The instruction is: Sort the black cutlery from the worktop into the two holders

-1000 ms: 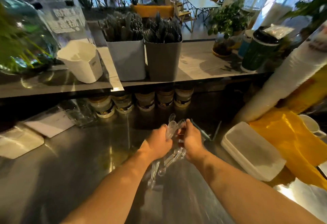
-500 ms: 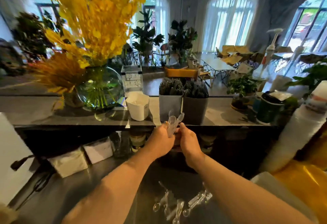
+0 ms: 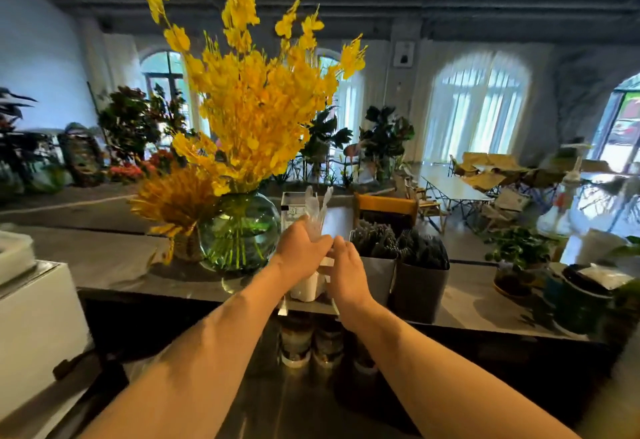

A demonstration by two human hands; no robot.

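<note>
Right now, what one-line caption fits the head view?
The left hand grips clear plastic spoons above a white cup, right hand beside it; light holder and dark holder alongside hold black cutlery.

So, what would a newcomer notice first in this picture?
First the yellow flowers in a round glass vase, left of centre on the counter. Then the left hand, gripping clear spoons above a white cup, with the right hand beside it. Right of them stand a pale holder and a dark holder of black cutlery.
</note>
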